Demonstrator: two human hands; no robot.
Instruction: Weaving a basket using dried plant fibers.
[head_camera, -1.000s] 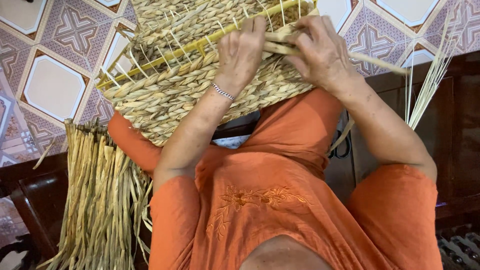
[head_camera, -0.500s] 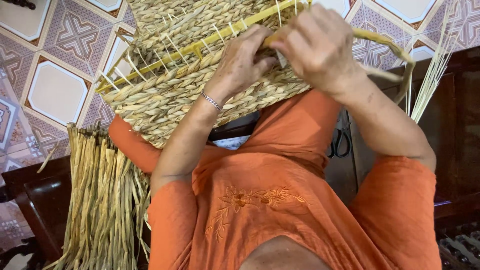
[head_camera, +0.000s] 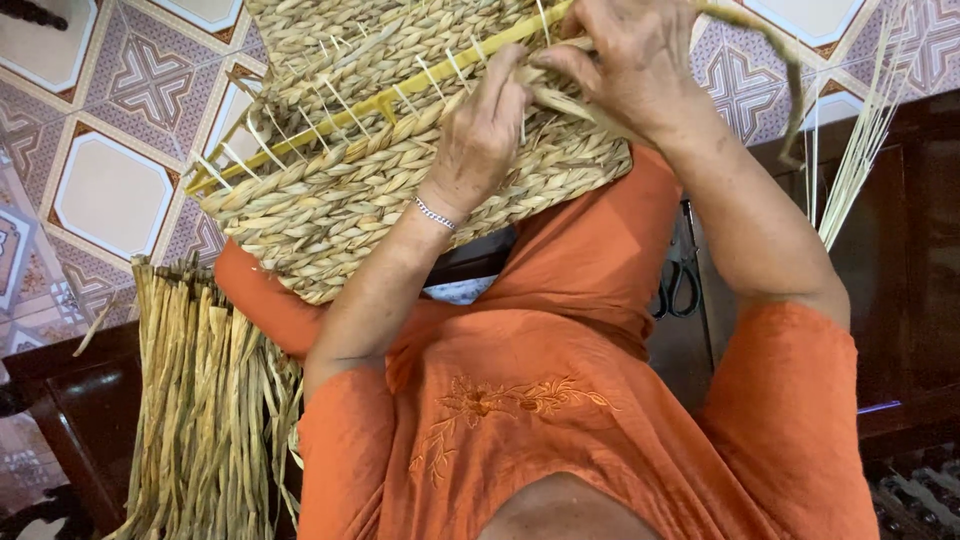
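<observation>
Nearest the camera, an orange embroidered tunic (head_camera: 560, 420) fills the lower view, and both forearms reach up from it. Just left of the lap hangs a bundle of dried reeds (head_camera: 200, 400), loose strands hanging beside a dark wooden seat edge (head_camera: 70, 400). A pair of black-handled scissors (head_camera: 680, 285) sits just right of the thigh, partly hidden by the right arm.

Up over the lap now: the woven basket panel (head_camera: 400, 170) rests tilted across the knees, thick braided rows running across it, thin pale spokes (head_camera: 340, 100) poking out along a yellow rod (head_camera: 400, 100). The left hand (head_camera: 485, 135), a thin silver bracelet (head_camera: 435, 213) at its wrist, has its fingers curled down onto the weave, pressing among the spokes. The right hand (head_camera: 640, 70) is right beside it at the panel's upper right edge, fingers pinching a braided strand (head_camera: 775, 60) that loops out and down past the wrist.

Farther right, a spray of thin pale stalks (head_camera: 855, 140) stands upright. Beyond everything, a patterned tile floor (head_camera: 110, 150).
</observation>
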